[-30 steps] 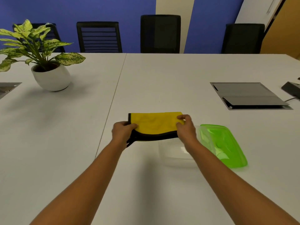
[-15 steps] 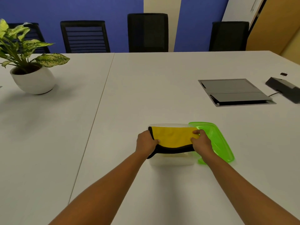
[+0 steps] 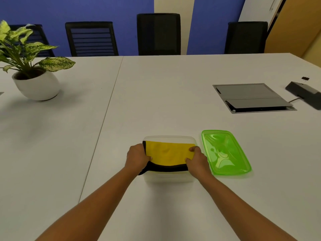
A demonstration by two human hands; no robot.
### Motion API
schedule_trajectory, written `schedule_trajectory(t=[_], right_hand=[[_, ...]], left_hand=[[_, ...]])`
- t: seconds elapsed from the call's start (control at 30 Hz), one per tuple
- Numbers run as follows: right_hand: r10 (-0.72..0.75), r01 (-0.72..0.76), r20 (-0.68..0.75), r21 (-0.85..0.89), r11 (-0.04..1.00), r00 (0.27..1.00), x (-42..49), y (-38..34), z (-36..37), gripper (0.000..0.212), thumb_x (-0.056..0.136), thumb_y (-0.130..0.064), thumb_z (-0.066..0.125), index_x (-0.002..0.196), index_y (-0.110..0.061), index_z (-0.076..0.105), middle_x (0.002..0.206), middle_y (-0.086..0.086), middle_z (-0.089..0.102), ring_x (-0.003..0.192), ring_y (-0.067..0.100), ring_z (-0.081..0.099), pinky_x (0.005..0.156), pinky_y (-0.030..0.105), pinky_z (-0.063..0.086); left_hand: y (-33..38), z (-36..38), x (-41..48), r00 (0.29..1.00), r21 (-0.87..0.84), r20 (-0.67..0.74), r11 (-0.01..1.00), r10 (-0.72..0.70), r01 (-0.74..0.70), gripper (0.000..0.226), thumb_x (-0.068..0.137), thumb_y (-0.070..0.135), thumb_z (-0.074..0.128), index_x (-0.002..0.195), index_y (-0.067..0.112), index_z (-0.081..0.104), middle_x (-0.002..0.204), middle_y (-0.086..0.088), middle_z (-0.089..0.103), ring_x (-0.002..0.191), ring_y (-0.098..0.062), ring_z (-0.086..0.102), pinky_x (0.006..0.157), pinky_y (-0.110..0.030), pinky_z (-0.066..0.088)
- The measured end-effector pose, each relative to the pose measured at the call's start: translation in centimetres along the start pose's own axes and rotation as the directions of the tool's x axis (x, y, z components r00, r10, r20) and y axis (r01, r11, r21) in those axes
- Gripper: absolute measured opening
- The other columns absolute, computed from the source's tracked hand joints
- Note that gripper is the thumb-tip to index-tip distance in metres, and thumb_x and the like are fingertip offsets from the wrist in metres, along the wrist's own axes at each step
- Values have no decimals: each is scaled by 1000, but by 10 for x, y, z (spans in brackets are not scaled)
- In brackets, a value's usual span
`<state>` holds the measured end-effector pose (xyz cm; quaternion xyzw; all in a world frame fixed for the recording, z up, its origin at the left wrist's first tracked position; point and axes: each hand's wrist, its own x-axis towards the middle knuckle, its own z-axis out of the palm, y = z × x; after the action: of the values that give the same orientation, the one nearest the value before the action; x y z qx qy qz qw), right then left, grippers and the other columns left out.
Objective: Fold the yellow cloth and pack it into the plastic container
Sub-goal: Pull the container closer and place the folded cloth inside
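The folded yellow cloth (image 3: pixel 169 153), edged in black, lies across the open top of the clear plastic container (image 3: pixel 169 178) in the near middle of the white table. My left hand (image 3: pixel 137 157) grips the cloth's left end and my right hand (image 3: pixel 196 158) grips its right end. The cloth's near black edge sags over the container's front rim. The container's inside is hidden under the cloth.
A green lid (image 3: pixel 225 152) lies flat just right of the container. A potted plant (image 3: pixel 33 73) stands far left. A grey floor-box hatch (image 3: pixel 251 97) and a dark device (image 3: pixel 305 93) with a cable sit at the right. Black chairs line the far edge.
Both hands carried the folded cloth from the table left of the container to over the container's opening and lowered it onto the rim.
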<state>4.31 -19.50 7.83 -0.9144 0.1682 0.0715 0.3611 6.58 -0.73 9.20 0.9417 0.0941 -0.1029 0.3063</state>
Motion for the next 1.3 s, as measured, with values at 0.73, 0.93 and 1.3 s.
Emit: schedule_trajectory(t=[0.73, 0.93, 1.3], right_hand=[[-27, 136, 247, -437, 889, 969, 7, -16, 3, 12, 90, -1, 48, 85, -11, 53, 127, 18, 53, 114, 29, 54, 83, 29, 45], [-240, 347, 255, -581, 737, 937, 19, -27, -2, 21, 82, 10, 53, 86, -10, 58, 104, 15, 55, 111, 27, 54, 63, 24, 40], [-139, 371, 398, -596, 712, 907, 36, -4, 19, 37, 82, 13, 51, 60, -15, 45, 73, 2, 48, 92, 20, 53, 73, 30, 41]], left_hand=[[3, 10, 15, 994, 286, 31, 952, 101, -106, 24, 91, -1, 43, 74, 12, 53, 113, -21, 62, 102, -29, 61, 83, -30, 48], [5, -11, 40, 966, 353, 97, 899, 241, -260, 27, 88, -5, 50, 108, 4, 66, 118, -17, 62, 103, -28, 62, 88, -30, 49], [-10, -7, 47, 877, 627, 220, 627, 427, -463, 20, 86, 16, 61, 105, 17, 69, 113, -5, 62, 107, -22, 50, 72, -28, 36]])
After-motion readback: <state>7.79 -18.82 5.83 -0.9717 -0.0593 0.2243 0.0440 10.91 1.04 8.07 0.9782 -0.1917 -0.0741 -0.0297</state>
